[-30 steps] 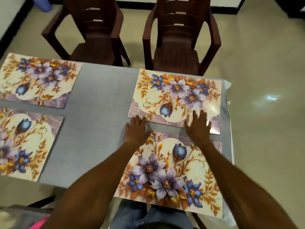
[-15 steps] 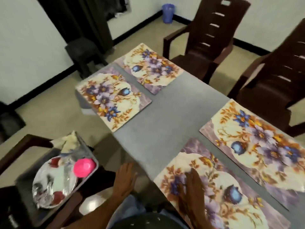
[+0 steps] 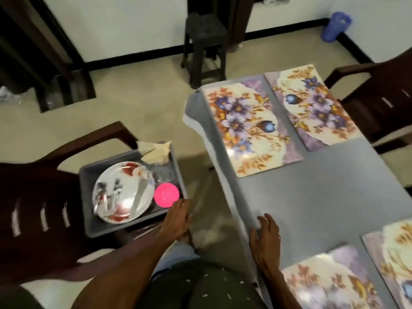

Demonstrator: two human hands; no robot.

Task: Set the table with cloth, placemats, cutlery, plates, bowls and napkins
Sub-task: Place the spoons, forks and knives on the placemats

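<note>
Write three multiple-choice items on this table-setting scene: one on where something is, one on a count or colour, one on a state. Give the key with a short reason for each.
1. Where is the grey tub that holds the plate?
A. On the seat of the brown chair beside the table
B. On the black stool
C. On the floor under the table

2. How many floral placemats show on the grey tablecloth?
A. Two
B. Four
C. Six

3. What is the left hand doing?
A. Gripping a spoon
B. Reaching open towards the tub, holding nothing
C. Lifting the pink bowl

Key: 1 A, the tub sits on the chair seat. 2 B, two placemats lie at the far end and two near the right hand. 3 B, its fingers are straight and empty by the tub's rim.
</note>
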